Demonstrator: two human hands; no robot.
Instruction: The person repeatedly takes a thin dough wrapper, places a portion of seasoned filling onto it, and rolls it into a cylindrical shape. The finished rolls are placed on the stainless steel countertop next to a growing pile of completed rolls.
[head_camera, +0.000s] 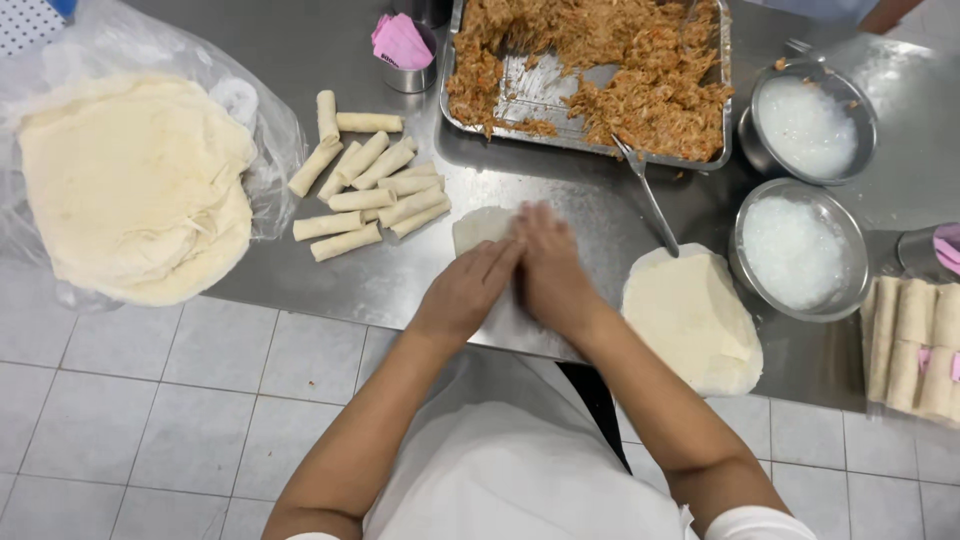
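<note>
- I see my left hand (468, 288) and right hand (548, 268) pressed flat — gripping nothing — on the pale round wrapper sheet (480, 228).
- The clear plastic bag (262, 130) of wrappers lies far left — pale finished rolls (368, 188) between.

On our steel surface (330, 45) we see a heap of finished rolls (365, 188) lying loose, just beside a big stack of pale round wrappers (130, 185) on clear plastic at the left edge. At the back stands a metal tray (722, 120) of shredded orange-brown filling (620, 60), with a spoon (648, 195) leaning out of its front rim. To the right we have two round metal bowls (850, 270) of white paste, one behind the other. A small metal cup (410, 75) holds pink paper. More rolls (915, 345) lie side by side at the far right edge. Below us is a white tiled floor (150, 420).
</note>
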